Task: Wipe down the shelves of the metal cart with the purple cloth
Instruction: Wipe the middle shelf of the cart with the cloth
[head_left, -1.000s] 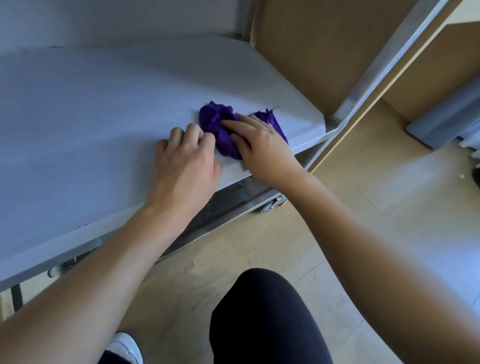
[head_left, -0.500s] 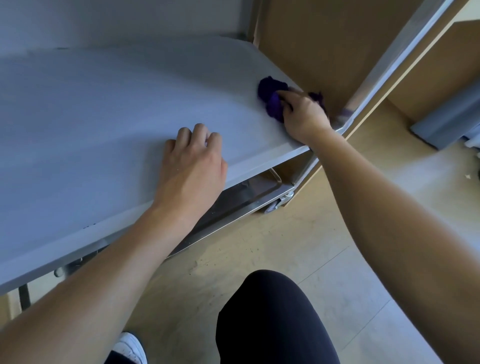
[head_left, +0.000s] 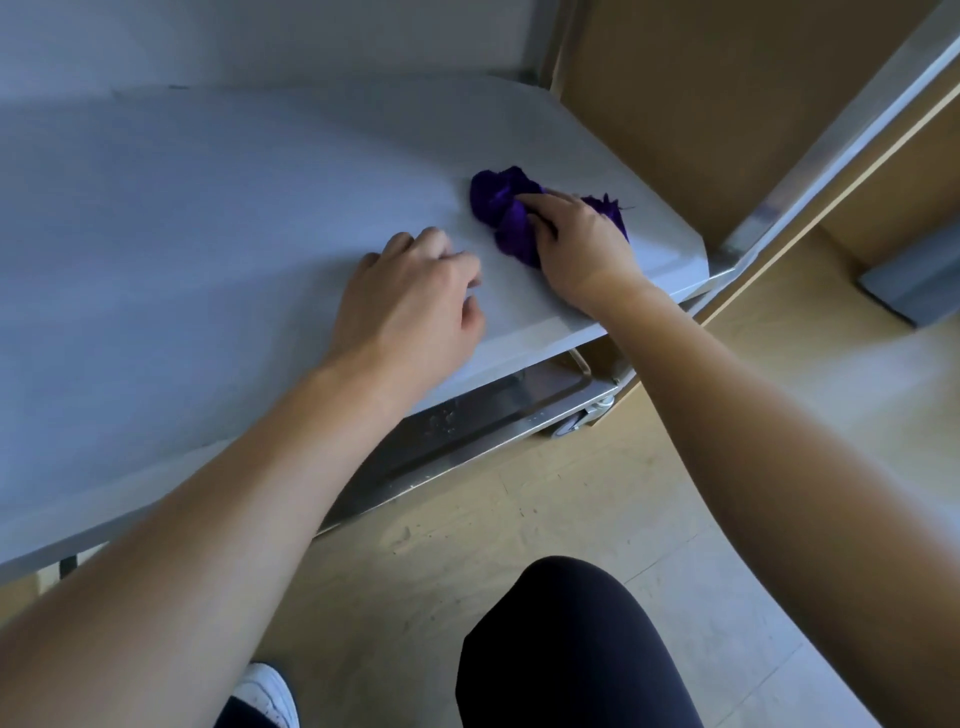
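Note:
The metal cart's grey top shelf fills the upper left of the view. A bunched purple cloth lies on it near the right end. My right hand lies over the cloth and grips it against the shelf; a corner of cloth pokes out to the hand's right. My left hand rests on the shelf just left of the cloth, near the front edge, fingers loosely bent and holding nothing. Below the front edge shows part of the shiny lower shelf.
A slanted metal post rises at the cart's right corner, with a caster wheel underneath. A brown wooden panel stands behind the cart. My knee and a white shoe are on the pale floor. A grey object lies at far right.
My right hand swept the cloth out to the shelf's far right corner, then back left and nearer to the left hand. The left hand stayed resting on the shelf.

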